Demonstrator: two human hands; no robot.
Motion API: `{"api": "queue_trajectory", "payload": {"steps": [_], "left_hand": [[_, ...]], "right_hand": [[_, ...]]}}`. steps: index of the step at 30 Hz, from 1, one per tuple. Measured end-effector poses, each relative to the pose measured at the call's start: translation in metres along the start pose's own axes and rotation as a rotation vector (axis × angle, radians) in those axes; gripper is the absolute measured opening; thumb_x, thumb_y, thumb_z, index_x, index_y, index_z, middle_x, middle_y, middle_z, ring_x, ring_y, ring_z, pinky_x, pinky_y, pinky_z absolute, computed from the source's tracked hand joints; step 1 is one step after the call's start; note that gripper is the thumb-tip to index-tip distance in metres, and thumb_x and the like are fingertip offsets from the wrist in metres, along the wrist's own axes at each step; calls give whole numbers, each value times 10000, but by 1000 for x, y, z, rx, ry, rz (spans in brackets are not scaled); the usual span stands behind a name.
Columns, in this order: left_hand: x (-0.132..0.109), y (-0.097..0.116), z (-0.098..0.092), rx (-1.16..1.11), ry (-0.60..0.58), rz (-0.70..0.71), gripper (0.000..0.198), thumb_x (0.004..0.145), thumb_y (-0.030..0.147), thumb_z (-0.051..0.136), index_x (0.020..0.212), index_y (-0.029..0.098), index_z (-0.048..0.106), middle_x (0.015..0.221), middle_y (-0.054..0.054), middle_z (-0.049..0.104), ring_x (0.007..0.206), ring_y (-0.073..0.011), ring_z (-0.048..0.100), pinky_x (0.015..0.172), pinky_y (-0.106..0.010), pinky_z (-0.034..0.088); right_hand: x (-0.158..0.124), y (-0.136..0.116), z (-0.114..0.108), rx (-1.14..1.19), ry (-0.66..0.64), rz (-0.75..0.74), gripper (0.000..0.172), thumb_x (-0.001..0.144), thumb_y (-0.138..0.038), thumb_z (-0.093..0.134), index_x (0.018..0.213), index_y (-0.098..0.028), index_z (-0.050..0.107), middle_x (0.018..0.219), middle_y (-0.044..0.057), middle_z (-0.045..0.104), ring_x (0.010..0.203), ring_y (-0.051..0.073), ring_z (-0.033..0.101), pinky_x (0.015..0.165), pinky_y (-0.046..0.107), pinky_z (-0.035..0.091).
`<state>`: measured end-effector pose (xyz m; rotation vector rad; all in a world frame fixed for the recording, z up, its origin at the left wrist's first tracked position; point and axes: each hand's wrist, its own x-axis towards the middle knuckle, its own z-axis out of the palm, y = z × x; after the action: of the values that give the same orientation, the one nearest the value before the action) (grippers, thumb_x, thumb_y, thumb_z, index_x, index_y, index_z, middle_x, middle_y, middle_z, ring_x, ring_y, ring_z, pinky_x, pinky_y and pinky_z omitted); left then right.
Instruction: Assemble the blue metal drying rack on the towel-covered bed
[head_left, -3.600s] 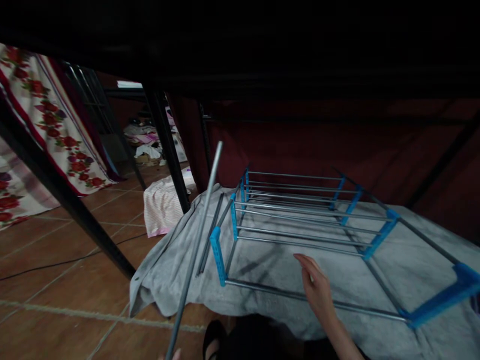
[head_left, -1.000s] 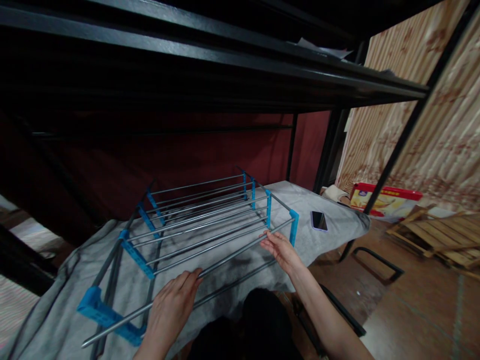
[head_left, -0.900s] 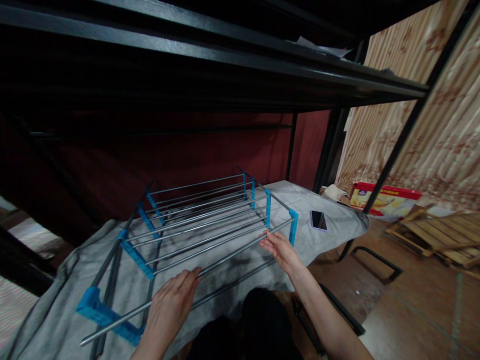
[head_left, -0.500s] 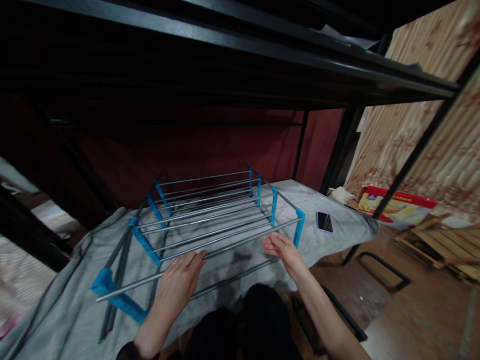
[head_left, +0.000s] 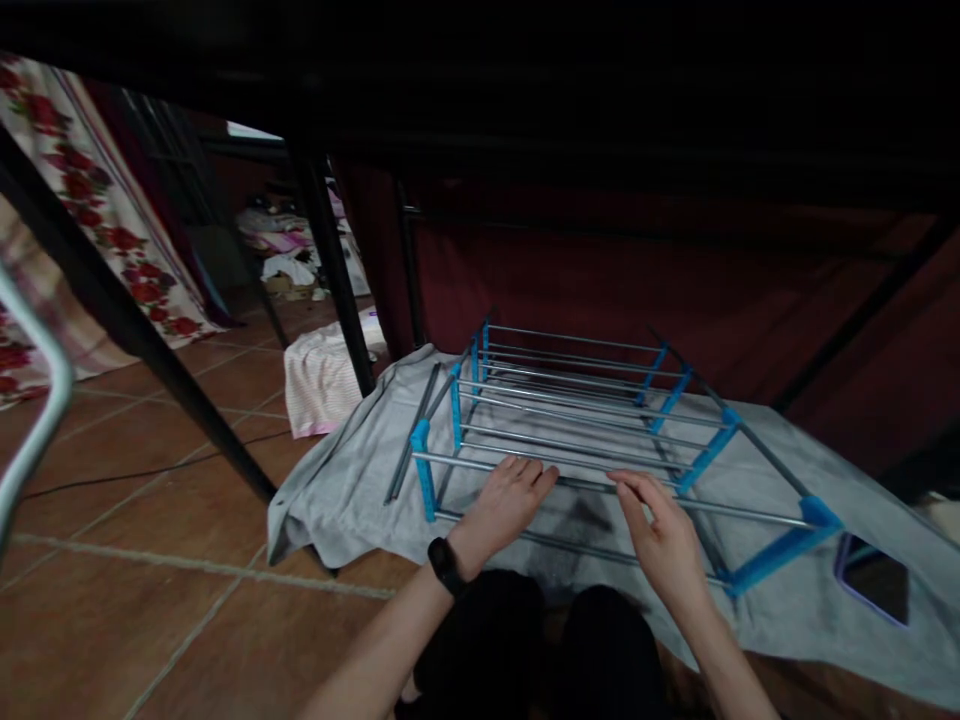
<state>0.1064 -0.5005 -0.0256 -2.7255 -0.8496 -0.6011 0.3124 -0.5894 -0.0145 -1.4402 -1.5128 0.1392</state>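
Note:
A rack (head_left: 592, 401) of grey metal rods and blue plastic end pieces lies on a grey cloth (head_left: 337, 500). My left hand (head_left: 510, 497), with a black band on the wrist, has its fingers bent over the front rod (head_left: 750, 514) left of its middle. Farther right, my right hand (head_left: 660, 530) reaches the same rod with its fingertips; its thumb is apart from the fingers. Blue corner pieces at the left (head_left: 424, 470) and right (head_left: 784, 548) hold the ends of this rod. Whether the right fingertips press on the rod is hard to tell.
Loose dark rods (head_left: 411, 440) lie left of the rack. A phone (head_left: 874, 580) rests on the cloth at right. Black frame posts (head_left: 330, 260) and a dark beam overhead surround the spot. A striped cloth (head_left: 322, 385) hangs beyond, over a tiled floor (head_left: 187, 500).
The view has swung to the left, so the rack appears farther right. My left hand stays on the front rod; my right hand has come closer to it along the rod.

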Motion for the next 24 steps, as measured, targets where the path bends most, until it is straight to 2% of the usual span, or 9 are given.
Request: {"api": "queue_trajectory", "payload": {"steps": [5, 9, 13, 17, 20, 24], "left_hand": [[3, 0, 11, 22, 12, 28, 279, 946, 163, 431, 1206, 170, 532, 997, -64, 608, 952, -207, 572, 899, -393, 447], [3, 0, 31, -10, -31, 6, 282, 945, 74, 368, 1108, 110, 596, 1050, -97, 656, 1055, -213, 596, 935, -384, 456], [-7, 5, 43, -34, 19, -22, 430, 977, 86, 227, 1299, 89, 512, 1266, -124, 606, 1240, -210, 530, 1021, -372, 416], [-15, 7, 45, 6, 77, 25, 452, 973, 119, 317, 1417, 96, 397, 1353, -140, 558, 1300, -242, 484, 1101, -395, 362], [-11, 7, 44, 23, 101, 80, 472, 975, 165, 320, 1435, 72, 372, 1379, -142, 533, 1324, -263, 455, 1143, -405, 311], [-10, 6, 46, -12, 242, 180, 475, 960, 184, 389, 1423, 77, 395, 1448, -123, 477, 1370, -251, 395, 1152, -381, 297]], "right_hand": [[29, -37, 29, 4, -187, -153, 276, 960, -292, 416, 1126, -263, 634, 1126, 52, 647, 1091, 198, 590, 950, 333, 450], [60, -64, 69, -17, -433, -252, 302, 941, -211, 390, 1111, -263, 634, 1171, 37, 635, 1104, 187, 580, 977, 331, 433], [77, -82, 120, -125, -644, -347, 231, 883, -197, 511, 1056, -255, 654, 1135, 46, 654, 1083, 218, 580, 964, 342, 424], [80, -94, 161, -250, -768, -419, 194, 864, -177, 544, 1035, -211, 628, 1032, 73, 671, 973, 210, 616, 863, 309, 450], [80, -100, 178, -348, -839, -450, 197, 921, -203, 468, 1086, -187, 574, 1043, 96, 663, 935, 208, 635, 784, 300, 467], [80, -104, 184, -437, -871, -468, 223, 972, -191, 348, 1108, -172, 524, 1064, 115, 648, 911, 217, 652, 735, 322, 487]]}}
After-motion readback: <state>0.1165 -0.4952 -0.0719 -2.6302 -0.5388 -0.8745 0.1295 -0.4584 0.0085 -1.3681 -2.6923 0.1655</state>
